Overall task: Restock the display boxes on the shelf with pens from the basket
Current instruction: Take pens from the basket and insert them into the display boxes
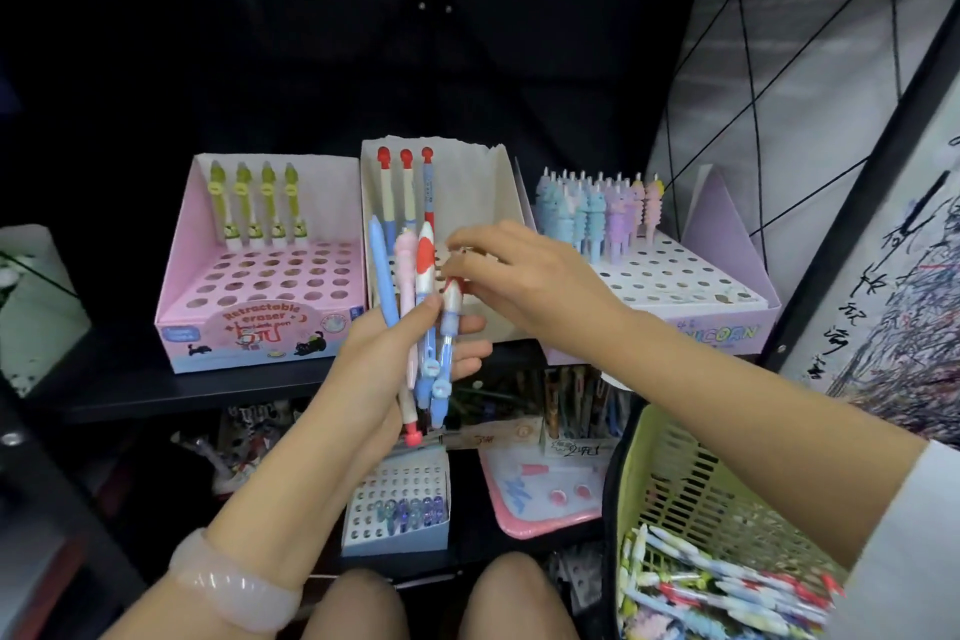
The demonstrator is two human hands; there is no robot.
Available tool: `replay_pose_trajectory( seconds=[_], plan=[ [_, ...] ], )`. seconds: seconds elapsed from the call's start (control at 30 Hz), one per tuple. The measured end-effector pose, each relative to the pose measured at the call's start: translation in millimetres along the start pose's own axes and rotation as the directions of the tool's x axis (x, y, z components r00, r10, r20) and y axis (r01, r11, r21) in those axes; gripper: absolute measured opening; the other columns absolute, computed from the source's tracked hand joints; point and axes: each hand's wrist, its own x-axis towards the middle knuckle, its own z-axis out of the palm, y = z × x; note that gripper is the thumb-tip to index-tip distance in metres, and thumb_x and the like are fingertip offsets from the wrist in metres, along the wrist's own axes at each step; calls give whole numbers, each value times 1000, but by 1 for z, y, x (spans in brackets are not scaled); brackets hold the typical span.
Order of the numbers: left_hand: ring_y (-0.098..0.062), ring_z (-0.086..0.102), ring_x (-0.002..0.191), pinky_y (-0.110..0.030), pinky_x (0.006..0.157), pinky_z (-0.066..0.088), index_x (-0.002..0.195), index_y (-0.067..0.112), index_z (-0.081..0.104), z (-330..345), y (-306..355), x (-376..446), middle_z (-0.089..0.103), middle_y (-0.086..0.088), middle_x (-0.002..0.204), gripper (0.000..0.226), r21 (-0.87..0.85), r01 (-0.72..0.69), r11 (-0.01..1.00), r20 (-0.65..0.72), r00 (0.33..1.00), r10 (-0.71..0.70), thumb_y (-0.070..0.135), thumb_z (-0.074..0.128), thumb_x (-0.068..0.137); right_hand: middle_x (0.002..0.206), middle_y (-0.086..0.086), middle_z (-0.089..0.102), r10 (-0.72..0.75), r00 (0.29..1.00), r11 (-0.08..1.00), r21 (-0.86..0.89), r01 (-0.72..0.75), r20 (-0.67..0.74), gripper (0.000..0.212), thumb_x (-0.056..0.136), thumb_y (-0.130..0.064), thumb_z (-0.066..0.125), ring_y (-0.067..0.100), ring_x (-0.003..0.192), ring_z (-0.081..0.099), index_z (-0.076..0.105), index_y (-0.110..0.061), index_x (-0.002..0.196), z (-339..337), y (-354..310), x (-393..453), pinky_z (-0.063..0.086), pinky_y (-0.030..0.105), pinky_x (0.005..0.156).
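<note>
Pens in a loose bunch (415, 307), blue, pink, and red-and-white plastic barrels with cartoon caps, stand nearly upright in the left hand (387, 359), whose thumb presses across their fronts while the fingers curl round behind; that forearm rises from the lower left with a pale pink bangle (234, 582) on the wrist. The right hand (524, 276) reaches in from the right, palm down and wrist slightly bent, its fingertips pinching the red-and-white tip of one pen at the top right of the bunch, so the two hands meet over it. Just behind them, at the middle of the black shelf (218, 387), sits the white cardboard display box (483, 192) with three red-capped pens (408, 187) standing along its back left. To its left is the pink cardboard display box (260, 296), four green-and-yellow pens (254, 203) in its back row and open holes in front. To its right is the lilac and white display box (691, 286), pastel blue, purple and pink pens (597, 213) crowded at its back left corner. The yellow-green slotted plastic basket (675, 478) is at the lower right beside the right forearm, with more mixed pens (727, 587) lying in its bottom.
</note>
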Motion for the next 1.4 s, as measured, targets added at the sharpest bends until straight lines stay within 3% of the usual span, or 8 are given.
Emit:
replay_pose_trajectory(
  seconds=[0.1,0.2,0.37,0.67,0.77,0.93,1.2,1.4],
  plan=[
    [-28,70,66,-26,52,55,101,5,59,-17,7,-2,73,-15,83,17,-13,-48,999,-29,998,48,17,51,91,96,12,67,71,997,997,16,-71,21,14,79,1,67,28,79,64,66,-1,92,7,2,6,51,39,47],
    [-14,60,46,-19,43,47,98,10,57,-37,13,-2,73,-5,74,10,101,-134,986,-122,982,146,15,52,91,93,6,65,312,946,915,237,-325,92,15,89,-15,61,22,80,61,61,-5,100,17,-7,14,51,39,66],
    [-7,46,35,-18,37,39,85,12,61,-53,19,4,54,5,41,6,302,-173,938,-235,940,249,17,61,88,62,-4,62,542,749,269,765,-585,381,17,85,-15,66,9,54,61,51,-17,77,35,-49,39,51,21,54],
    [-9,42,35,-20,36,37,82,13,58,-73,33,2,51,5,41,12,320,-143,937,-250,941,229,23,58,90,56,-13,64,590,643,-100,834,-542,488,19,87,-18,64,-5,56,59,52,-10,76,53,-76,64,45,7,54],
    [-7,38,34,-17,35,34,85,7,58,-80,41,1,60,4,48,15,292,-160,943,-251,939,237,19,54,93,71,-11,62,587,655,-30,821,-570,476,16,91,-30,57,-8,57,56,58,-14,87,52,-70,77,44,9,55],
    [-9,38,38,-27,43,32,78,12,63,-96,48,3,58,-18,75,20,208,-137,968,-300,933,196,16,52,94,90,1,66,644,650,-101,887,-450,403,20,100,-23,40,2,69,61,59,-18,100,45,-41,110,48,14,60],
    [-10,39,40,-21,39,37,98,9,59,-113,56,8,70,-12,79,11,217,-110,970,-307,935,175,16,52,94,77,-4,68,590,752,143,878,-457,296,10,94,-20,53,1,67,65,61,-15,93,49,-33,139,52,15,64],
    [-6,45,35,-19,41,40,98,16,63,-124,73,11,67,0,63,11,493,-205,846,-316,863,394,20,54,93,73,3,67,748,659,415,720,-556,78,5,92,-18,56,2,62,63,55,-16,88,57,-1,165,50,15,62]
  ],
)
